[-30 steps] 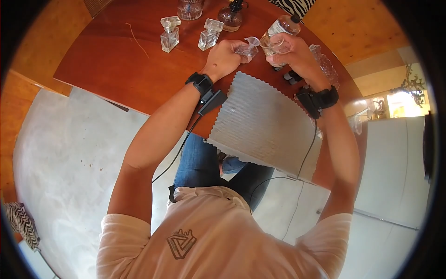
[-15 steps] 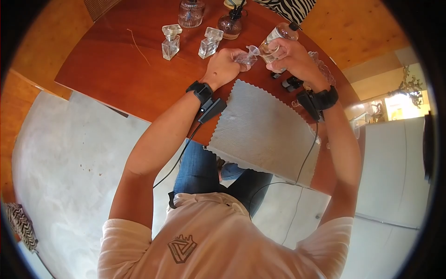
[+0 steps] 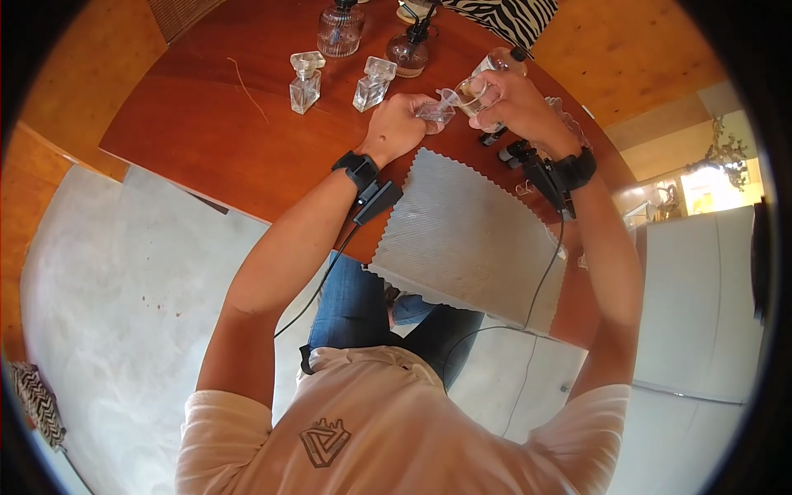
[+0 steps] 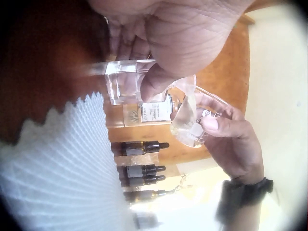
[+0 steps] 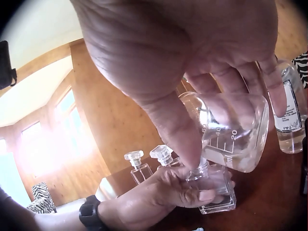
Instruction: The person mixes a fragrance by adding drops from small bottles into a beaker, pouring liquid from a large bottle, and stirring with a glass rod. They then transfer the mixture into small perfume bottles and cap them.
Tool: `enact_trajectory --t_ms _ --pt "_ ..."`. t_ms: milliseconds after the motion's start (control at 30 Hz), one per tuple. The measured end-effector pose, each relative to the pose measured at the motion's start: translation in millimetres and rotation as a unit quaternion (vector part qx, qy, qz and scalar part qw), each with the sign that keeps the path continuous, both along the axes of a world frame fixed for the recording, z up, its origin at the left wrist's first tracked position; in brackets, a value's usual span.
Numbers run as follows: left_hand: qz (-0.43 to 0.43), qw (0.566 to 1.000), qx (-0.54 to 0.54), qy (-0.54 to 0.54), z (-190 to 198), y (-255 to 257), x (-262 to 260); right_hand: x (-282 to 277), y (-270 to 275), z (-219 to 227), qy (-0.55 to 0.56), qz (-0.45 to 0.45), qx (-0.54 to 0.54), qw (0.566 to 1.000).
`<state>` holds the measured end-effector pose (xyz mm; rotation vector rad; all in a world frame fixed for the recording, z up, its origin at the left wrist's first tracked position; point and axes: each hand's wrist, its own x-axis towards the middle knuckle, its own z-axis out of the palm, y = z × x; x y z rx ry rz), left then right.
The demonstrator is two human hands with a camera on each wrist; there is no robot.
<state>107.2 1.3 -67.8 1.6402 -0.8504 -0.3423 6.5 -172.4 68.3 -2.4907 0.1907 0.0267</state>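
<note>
My left hand (image 3: 396, 128) grips a small square glass bottle (image 5: 219, 192) near the far side of the cloth. A small clear funnel (image 3: 448, 97) stands in the bottle's neck. With my right hand (image 3: 521, 107) I hold a clear glass beaker (image 5: 236, 130) with white measuring marks, fingers and thumb round it. The beaker is tilted, its rim at the funnel, and a little clear liquid lies in it. In the left wrist view the beaker (image 4: 190, 125) meets the funnel beside the small bottle (image 4: 127, 82).
Two stoppered glass bottles (image 3: 305, 89) (image 3: 374, 84) stand left of my hands. Behind are a ribbed bottle (image 3: 340, 31) and a round dark-topped bottle (image 3: 407, 54). A labelled bottle (image 5: 288, 110) and dark dropper bottles (image 4: 139, 147) are at the right. A grey cloth (image 3: 470, 231) lies nearer me.
In the head view both hands, with bottle and beaker, sit slightly lower, as do the objects on the table. Both hands keep their holds, and the beaker stays at the funnel.
</note>
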Motion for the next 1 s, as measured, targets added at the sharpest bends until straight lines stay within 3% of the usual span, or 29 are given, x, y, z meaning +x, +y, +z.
enact_trajectory --t_ms 533,767,1000 --pt "-0.001 1.000 0.016 0.006 3 1 0 0 10 10 0.019 -0.014 -0.032 0.999" --pt "-0.012 1.000 0.016 0.015 7 3 -1 -13 -5 -9 -0.025 -0.023 0.156 0.987" --pt "-0.005 1.000 0.013 -0.001 9 5 -4 -89 25 -23 -0.095 -0.082 0.347 0.930"
